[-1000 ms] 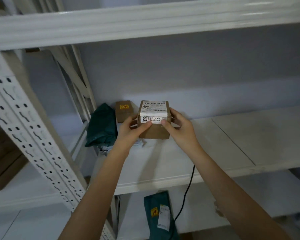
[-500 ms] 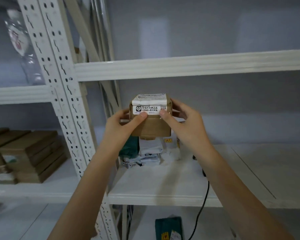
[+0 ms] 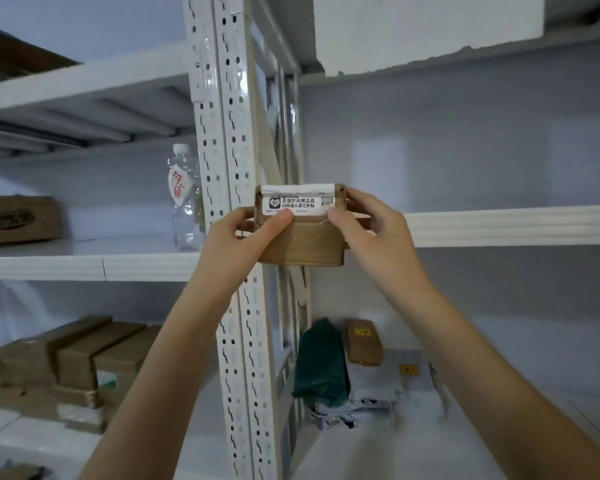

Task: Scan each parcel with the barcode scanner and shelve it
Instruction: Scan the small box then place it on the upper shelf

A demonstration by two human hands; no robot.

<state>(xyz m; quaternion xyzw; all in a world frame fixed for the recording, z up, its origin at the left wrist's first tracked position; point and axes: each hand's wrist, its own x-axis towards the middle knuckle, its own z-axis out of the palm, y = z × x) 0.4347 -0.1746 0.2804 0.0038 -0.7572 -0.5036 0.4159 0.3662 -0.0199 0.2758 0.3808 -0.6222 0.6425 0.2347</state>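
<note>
Both of our hands hold one small cardboard parcel [image 3: 300,237] up in front of us. Our left hand [image 3: 238,237] grips its left side, thumb pressed on the near face just below the white label [image 3: 298,203], fingers curled around the far side. Our right hand [image 3: 374,233] grips the right side the same way, thumb at the label's lower right corner. The label has black printed characters and a small square code. The parcel is upright in the air, level with the front edge of a white shelf [image 3: 513,225] that runs off to the right, and it overlaps the perforated white upright post [image 3: 229,133] of the racking.

Left of the post, a clear plastic water bottle [image 3: 184,202] stands on a shelf, with a brown box [image 3: 18,220] farther left. On the lower shelf to the left sit stacked cardboard boxes [image 3: 80,362]. Lower right, a dark green mailer bag [image 3: 321,365] leans beside a small brown box [image 3: 364,341] and grey mailers [image 3: 392,375].
</note>
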